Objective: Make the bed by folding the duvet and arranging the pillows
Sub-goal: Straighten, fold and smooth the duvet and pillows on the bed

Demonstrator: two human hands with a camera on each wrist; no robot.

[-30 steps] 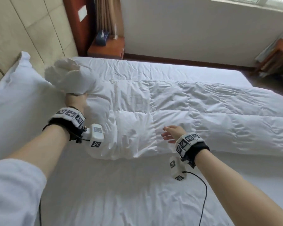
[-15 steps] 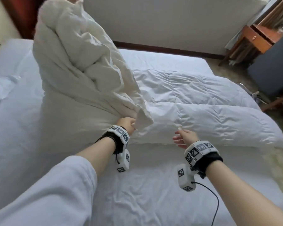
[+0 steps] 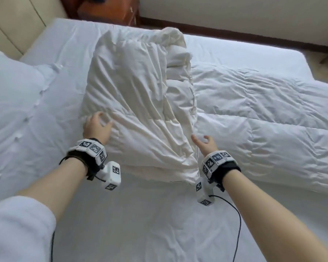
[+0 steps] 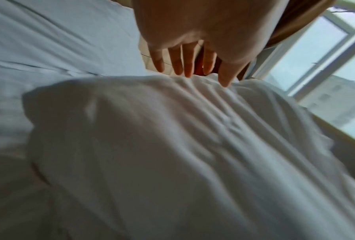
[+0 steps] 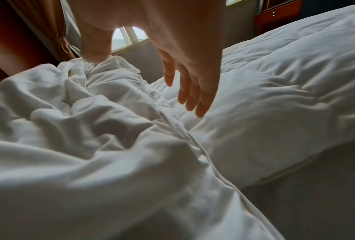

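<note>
A white quilted duvet (image 3: 254, 114) lies across the bed, its left end folded over into a crumpled flap (image 3: 136, 103). My left hand (image 3: 98, 125) rests with spread fingers on the flap's left edge; in the left wrist view the left hand (image 4: 192, 68) has straight fingers touching the duvet (image 4: 172, 146). My right hand (image 3: 202, 142) hovers open at the fold's right edge, above the seam. In the right wrist view the right hand (image 5: 184, 91) holds nothing, its fingers straight over the duvet (image 5: 274, 97). A white pillow (image 3: 9, 87) lies at far left.
The white bedsheet (image 3: 140, 224) spreads bare in front of me. A padded beige headboard (image 3: 13, 21) stands at upper left, with a wooden nightstand (image 3: 110, 8) beyond the bed. A cable (image 3: 237, 224) hangs from my right wrist. Floor shows at right (image 3: 320, 59).
My left hand carried the lifted duvet end over and down, then let it go; the flap now lies folded on the bed. My right hand stayed open near the fold.
</note>
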